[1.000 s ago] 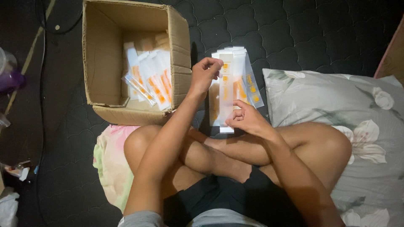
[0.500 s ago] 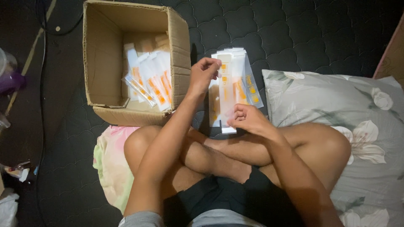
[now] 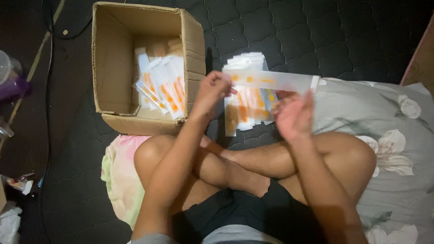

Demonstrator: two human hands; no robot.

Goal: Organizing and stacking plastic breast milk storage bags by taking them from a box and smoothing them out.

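My left hand (image 3: 211, 92) pinches the left end of a long clear packet with orange contents (image 3: 271, 81), held crosswise above a pile of similar packets (image 3: 247, 108) on the dark quilted mat. My right hand (image 3: 294, 115) is blurred, fingers spread, just under the packet's right end; whether it touches the packet I cannot tell. An open cardboard box (image 3: 108, 68) to the left holds several more such packets (image 3: 162, 88). I sit cross-legged behind the pile.
A grey floral pillow (image 3: 393, 135) lies at the right under my knee. A pale pink and green cloth (image 3: 120, 174) lies under my left leg. A purple-based clear container (image 3: 11, 77) and a cable (image 3: 47, 90) sit at the far left.
The packet, held upright between both hands before, has turned to lie crosswise. My right hand has come off its lower end and opened. My left hand keeps its grip.
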